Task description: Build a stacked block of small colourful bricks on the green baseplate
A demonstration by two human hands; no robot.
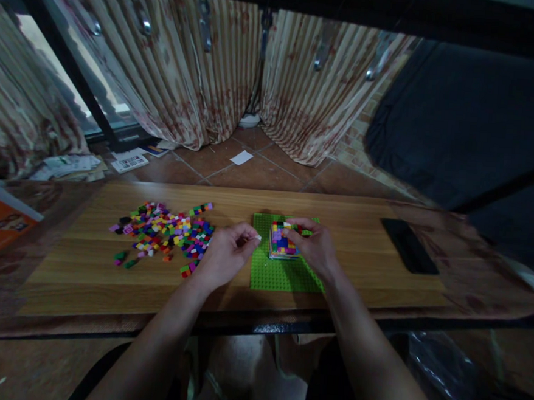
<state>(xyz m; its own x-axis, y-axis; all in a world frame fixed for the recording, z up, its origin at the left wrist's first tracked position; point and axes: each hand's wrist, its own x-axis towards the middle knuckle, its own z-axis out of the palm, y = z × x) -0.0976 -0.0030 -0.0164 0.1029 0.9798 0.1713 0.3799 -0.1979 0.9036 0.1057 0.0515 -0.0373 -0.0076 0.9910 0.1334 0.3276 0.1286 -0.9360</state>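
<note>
My left hand [230, 249] is closed in a pinch on a small white toy brick [258, 238], over the left side of a green studded baseplate [264, 277]. On that plate stands a low block built of multicoloured toy bricks [282, 245], roughly square, with pale layers showing along its front side. My right hand [316, 245] reaches over the block from the right. Its thumb lies on the top and its bent fingers are at the far right corner, gripping it. That hand covers the block's right part.
Loose multicoloured bricks [168, 233] are spread in a pile on the wooden tabletop [230, 200] to the left. A black phone [409, 246] lies at the right. An orange and white box [0, 224] stands at the far left. Striped curtains [220, 87] hang beyond the table.
</note>
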